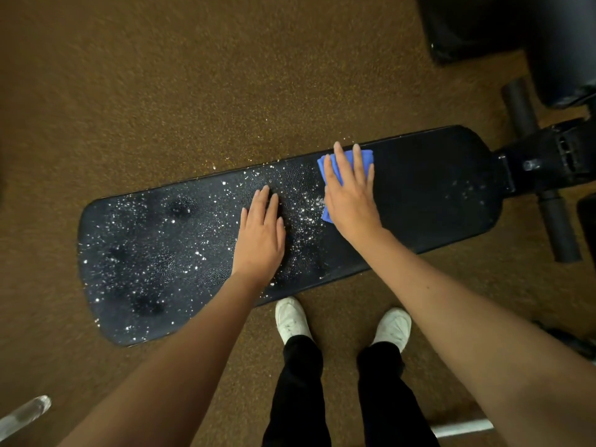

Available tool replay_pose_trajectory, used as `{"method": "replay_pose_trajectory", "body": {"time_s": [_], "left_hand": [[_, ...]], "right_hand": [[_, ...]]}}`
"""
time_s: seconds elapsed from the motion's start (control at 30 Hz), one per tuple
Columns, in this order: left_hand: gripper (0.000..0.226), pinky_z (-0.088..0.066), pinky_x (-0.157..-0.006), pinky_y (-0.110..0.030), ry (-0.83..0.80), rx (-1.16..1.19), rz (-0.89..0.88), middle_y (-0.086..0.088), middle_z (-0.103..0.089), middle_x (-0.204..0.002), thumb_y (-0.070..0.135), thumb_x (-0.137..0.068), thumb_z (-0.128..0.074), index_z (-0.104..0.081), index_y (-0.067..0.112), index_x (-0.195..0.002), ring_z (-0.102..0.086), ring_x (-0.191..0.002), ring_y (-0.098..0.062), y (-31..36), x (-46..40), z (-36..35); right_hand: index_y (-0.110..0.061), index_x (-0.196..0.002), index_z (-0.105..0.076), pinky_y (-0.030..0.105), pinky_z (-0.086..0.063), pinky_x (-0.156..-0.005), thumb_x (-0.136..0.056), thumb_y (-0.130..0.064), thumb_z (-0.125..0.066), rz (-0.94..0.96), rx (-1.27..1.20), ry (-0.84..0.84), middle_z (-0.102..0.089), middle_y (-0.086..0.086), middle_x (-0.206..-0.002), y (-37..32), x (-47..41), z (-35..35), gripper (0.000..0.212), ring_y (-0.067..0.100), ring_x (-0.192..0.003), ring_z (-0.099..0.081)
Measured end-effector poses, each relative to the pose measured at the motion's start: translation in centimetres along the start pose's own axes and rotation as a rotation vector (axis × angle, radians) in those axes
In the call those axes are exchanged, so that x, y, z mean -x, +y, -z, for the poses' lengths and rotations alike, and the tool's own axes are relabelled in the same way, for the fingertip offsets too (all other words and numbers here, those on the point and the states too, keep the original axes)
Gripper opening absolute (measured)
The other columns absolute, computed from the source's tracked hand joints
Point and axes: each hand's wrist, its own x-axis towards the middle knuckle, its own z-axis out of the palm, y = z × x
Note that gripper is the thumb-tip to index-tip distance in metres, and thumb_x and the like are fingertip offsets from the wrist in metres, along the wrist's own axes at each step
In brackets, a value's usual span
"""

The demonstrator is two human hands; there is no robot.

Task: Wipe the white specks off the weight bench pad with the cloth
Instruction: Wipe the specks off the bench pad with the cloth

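Specks [180,240] past counting dot the left and middle of one black pad [429,201], where the right hand [350,195] presses one blue cloth [366,156] with straight fingers and the left hand [261,237] lies flat, above two white shoes [292,319].

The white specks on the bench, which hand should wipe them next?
Right hand: it presses the blue folded cloth beside the white specks. The left hand lies bare on the black padded bench.
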Motion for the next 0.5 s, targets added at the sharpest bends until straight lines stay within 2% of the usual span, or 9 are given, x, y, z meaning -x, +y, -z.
{"method": "replay_pose_trajectory", "body": {"time_s": [0.13, 0.17, 0.27, 0.33, 0.43, 0.5], "left_hand": [[0.046, -0.015, -0.116, -0.045, -0.007, 0.012, 0.015, -0.013, -0.018, -0.153, 0.019, -0.100, -0.030, -0.027, 0.002, -0.142, -0.014, -0.142, -0.025, -0.1, 0.0, 0.1], [0.046, -0.014, -0.116, -0.044, -0.015, 0.008, 0.021, -0.012, -0.018, -0.153, 0.019, -0.100, -0.030, -0.026, 0.002, -0.143, -0.013, -0.142, -0.025, -0.1, 0.0, 0.0], [0.047, -0.012, -0.117, -0.043, -0.020, -0.004, 0.029, -0.011, -0.015, -0.154, 0.020, -0.100, -0.028, -0.023, 0.001, -0.143, -0.010, -0.143, -0.023, -0.1, -0.1, -0.2], [0.048, -0.009, -0.116, -0.041, -0.016, -0.013, 0.031, -0.011, -0.015, -0.154, 0.022, -0.101, -0.024, -0.023, -0.001, -0.143, -0.009, -0.143, -0.024, -0.1, -0.1, -0.5], [0.057, -0.010, -0.115, -0.043, -0.018, -0.013, 0.036, -0.013, -0.016, -0.154, 0.029, -0.097, -0.014, -0.025, -0.002, -0.142, -0.010, -0.143, -0.025, -0.1, 0.0, -0.6], [0.060, -0.011, -0.115, -0.043, -0.018, -0.007, 0.032, -0.012, -0.017, -0.154, 0.033, -0.095, -0.010, -0.026, -0.002, -0.142, -0.012, -0.143, -0.025, -0.1, -0.1, -0.4]], "right_hand": [[-0.001, -0.137, -0.042, 0.061, -0.015, -0.107, -0.085, -0.005, -0.058, 0.276, 0.045, -0.025, -0.027, 0.018, -0.151, 2.1, 0.7, 0.8, 0.054, 0.044, -0.139, -0.017], [-0.002, -0.137, -0.041, 0.061, -0.014, -0.108, -0.085, -0.004, -0.057, 0.264, 0.041, -0.023, -0.025, 0.018, -0.152, 2.5, 0.3, 1.0, 0.055, 0.043, -0.140, -0.016], [-0.002, -0.139, -0.039, 0.062, -0.013, -0.109, -0.089, -0.005, -0.051, 0.053, 0.017, 0.024, -0.024, 0.018, -0.152, 1.7, -2.1, 1.1, 0.052, 0.043, -0.140, -0.013], [-0.004, -0.141, -0.035, 0.060, -0.007, -0.110, -0.092, -0.008, -0.047, 0.022, 0.013, -0.003, -0.019, 0.015, -0.154, 0.2, -3.3, 0.7, 0.051, 0.042, -0.141, -0.008], [-0.006, -0.145, -0.029, 0.057, 0.000, -0.112, -0.091, -0.007, -0.048, 0.199, 0.033, -0.071, -0.011, 0.012, -0.157, -0.4, -2.9, 0.6, 0.057, 0.039, -0.143, -0.001], [-0.006, -0.144, -0.030, 0.055, -0.003, -0.112, -0.090, -0.007, -0.051, 0.346, 0.038, -0.090, -0.012, 0.011, -0.157, 0.8, -2.3, 1.6, 0.059, 0.038, -0.143, -0.002]]}}
